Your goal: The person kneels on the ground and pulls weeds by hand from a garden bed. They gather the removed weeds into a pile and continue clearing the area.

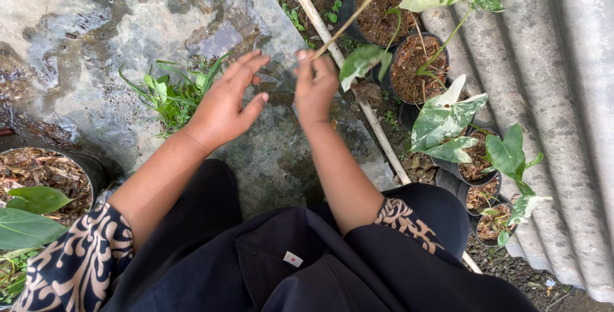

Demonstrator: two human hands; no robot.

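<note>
Right hand has its fingers pinched on a thin plant stem, left hand spread wide beside it, so stripping the stem seems underway.

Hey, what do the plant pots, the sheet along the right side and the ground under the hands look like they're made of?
Plant pots: likely thin black plastic, matte, with slim rolled rims. Sheet on the right: corrugated, dull grey, weathered, probably fibre cement or metal roofing; the look leaves it open. Ground: rough concrete or stone slab, wet, with dark patches and glossy puddles. The right hand pinches a thin tan stem, apparently woody.
</note>
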